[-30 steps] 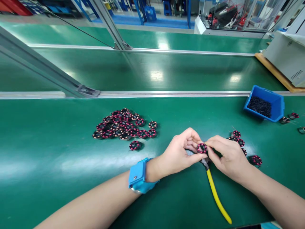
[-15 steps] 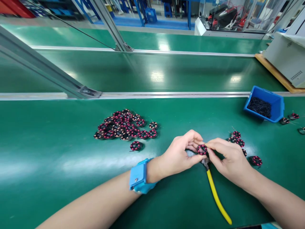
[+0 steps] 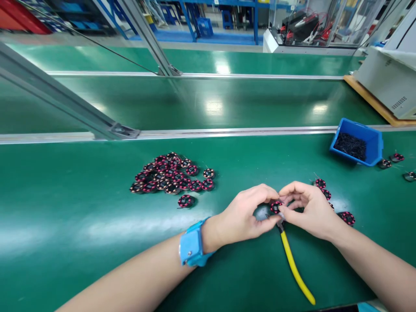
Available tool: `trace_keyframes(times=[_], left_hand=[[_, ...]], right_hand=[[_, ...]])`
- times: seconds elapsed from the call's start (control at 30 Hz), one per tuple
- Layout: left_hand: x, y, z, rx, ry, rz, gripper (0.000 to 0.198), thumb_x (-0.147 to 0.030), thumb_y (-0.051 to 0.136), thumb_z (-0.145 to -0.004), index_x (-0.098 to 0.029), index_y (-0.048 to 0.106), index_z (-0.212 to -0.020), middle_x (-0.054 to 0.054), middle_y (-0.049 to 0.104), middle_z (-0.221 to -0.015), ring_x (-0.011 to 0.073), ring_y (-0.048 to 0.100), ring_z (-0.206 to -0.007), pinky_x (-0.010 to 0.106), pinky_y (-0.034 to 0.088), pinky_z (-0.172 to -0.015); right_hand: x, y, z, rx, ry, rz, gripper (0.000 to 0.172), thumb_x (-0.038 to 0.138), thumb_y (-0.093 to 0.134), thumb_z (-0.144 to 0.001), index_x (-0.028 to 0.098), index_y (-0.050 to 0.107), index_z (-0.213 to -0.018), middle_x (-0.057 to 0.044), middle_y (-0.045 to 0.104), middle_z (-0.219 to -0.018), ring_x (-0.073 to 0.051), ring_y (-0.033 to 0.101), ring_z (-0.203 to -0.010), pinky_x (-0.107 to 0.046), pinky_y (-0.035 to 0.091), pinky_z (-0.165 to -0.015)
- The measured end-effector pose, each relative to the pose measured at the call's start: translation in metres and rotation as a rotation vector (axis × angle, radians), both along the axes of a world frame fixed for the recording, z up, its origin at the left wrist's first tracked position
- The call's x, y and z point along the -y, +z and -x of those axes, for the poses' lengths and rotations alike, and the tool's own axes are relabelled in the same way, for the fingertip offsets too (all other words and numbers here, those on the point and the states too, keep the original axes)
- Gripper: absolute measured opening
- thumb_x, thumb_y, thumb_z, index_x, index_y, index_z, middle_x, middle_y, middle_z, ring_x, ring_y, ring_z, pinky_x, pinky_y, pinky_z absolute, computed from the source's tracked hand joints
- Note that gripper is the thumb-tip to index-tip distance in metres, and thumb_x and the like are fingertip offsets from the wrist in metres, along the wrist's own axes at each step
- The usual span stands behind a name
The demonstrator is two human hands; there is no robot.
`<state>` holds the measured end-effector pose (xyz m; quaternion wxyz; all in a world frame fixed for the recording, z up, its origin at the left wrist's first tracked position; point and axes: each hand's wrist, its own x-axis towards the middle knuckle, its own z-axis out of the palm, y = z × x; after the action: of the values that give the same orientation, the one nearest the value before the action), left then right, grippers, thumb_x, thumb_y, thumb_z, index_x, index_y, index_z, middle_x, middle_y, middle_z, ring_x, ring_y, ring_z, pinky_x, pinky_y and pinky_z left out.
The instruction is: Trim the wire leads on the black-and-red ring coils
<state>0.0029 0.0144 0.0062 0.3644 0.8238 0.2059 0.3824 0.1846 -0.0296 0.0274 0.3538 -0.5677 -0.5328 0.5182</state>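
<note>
Between my two hands is a small ring-shaped coil (image 3: 276, 206) with a pink-and-black patterned rim. The fingertips of my left hand (image 3: 250, 208) close on its left side, and a blue band circles that wrist. My right hand (image 3: 308, 211) pinches the same coil from the right, fingers curled. Beneath the hands lies a pair of pliers (image 3: 294, 262) with a yellow handle; its head is partly hidden by my fingers. Left of my hands, a pile of similar coils (image 3: 169, 173) covers part of the green table, with a single coil (image 3: 186, 201) in front of it.
Several more coils (image 3: 347, 218) lie beyond and right of my right hand. A blue bin (image 3: 373, 147) holds dark, thin pieces, with a few coils (image 3: 397, 157) to its right. A metal rail (image 3: 227, 131) crosses behind, and a slanted post (image 3: 71, 97) stands at left.
The coil has turned slightly between my fingers. My right hand has shifted its grip, its fingers now more arched. The view has moved slightly.
</note>
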Motion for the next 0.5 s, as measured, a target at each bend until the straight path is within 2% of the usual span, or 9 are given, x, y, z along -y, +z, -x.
trace_keyframes(times=[0.1,0.2,0.3,0.5], left_hand=[[-0.001,0.004,0.0,0.101,-0.079,0.103,0.035,-0.012,0.06,-0.067,-0.012,0.058,-0.103,0.014,0.068,-0.101,0.0212,0.066,-0.091,0.031,0.056,-0.078],[0.0,0.004,-0.001,0.103,0.012,0.137,0.025,-0.008,0.057,-0.071,-0.013,0.062,-0.096,0.013,0.071,-0.1,0.0196,0.069,-0.091,0.029,0.056,-0.081],[0.004,0.0,-0.003,0.06,0.092,0.112,0.017,-0.009,0.059,-0.075,-0.014,0.064,-0.09,0.01,0.073,-0.095,0.017,0.071,-0.085,0.026,0.057,-0.077],[0.008,-0.007,-0.003,-0.049,0.147,-0.021,0.011,-0.009,0.057,-0.078,-0.016,0.062,-0.083,0.009,0.074,-0.095,0.0169,0.071,-0.086,0.024,0.057,-0.073]], right_hand=[[0.0,0.0,-0.001,0.147,-0.035,-0.125,0.018,0.019,0.064,-0.069,0.017,0.063,-0.086,-0.003,0.066,-0.082,-0.016,0.064,-0.076,-0.028,0.055,-0.065],[0.0,0.001,-0.001,0.251,-0.018,-0.229,0.015,0.016,0.064,-0.07,0.019,0.064,-0.084,-0.001,0.064,-0.081,-0.015,0.062,-0.076,-0.027,0.054,-0.066],[0.001,0.0,0.0,0.285,0.002,-0.278,0.013,0.014,0.064,-0.07,0.019,0.063,-0.082,-0.001,0.063,-0.079,-0.014,0.062,-0.075,-0.026,0.054,-0.065],[0.004,0.001,0.003,0.27,0.017,-0.267,0.012,0.012,0.064,-0.069,0.018,0.063,-0.08,-0.002,0.064,-0.078,-0.014,0.062,-0.073,-0.026,0.055,-0.065]])
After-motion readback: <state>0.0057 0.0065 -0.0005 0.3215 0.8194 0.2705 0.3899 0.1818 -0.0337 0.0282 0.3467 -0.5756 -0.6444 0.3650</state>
